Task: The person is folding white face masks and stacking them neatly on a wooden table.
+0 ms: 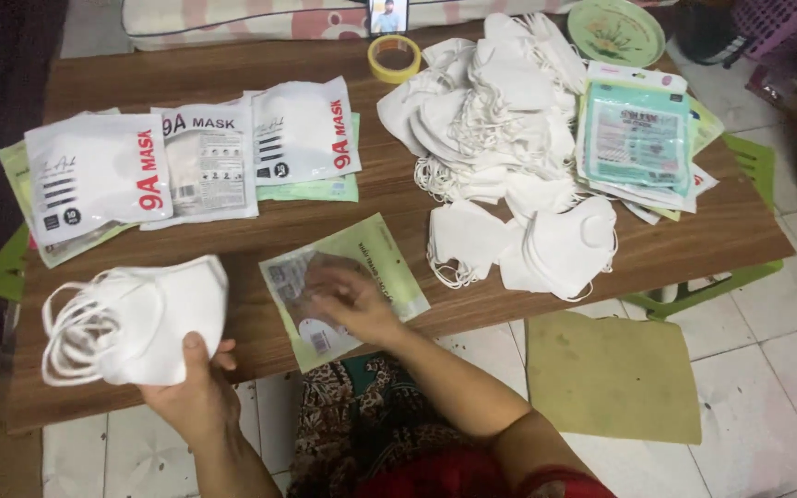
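My left hand [197,392] grips a stack of white folded face masks [136,323]; my right hand [354,300], fingers loosely spread, presses a flat pale-green plastic pouch [343,288] on the wooden table [362,198], loose masks [509,138] heaped beyond.

White against brown wood, with touches of green and yellow

Your left hand [197,392] holds a white stack of masks [136,320]; your right hand [354,302] rests on a pale green packet [375,254] with a clear window. Across the brown wood-grain counter [325,198] you see white pouches [191,157] lettered red and black, a yellow tape roll [394,58], and teal packets [636,136]
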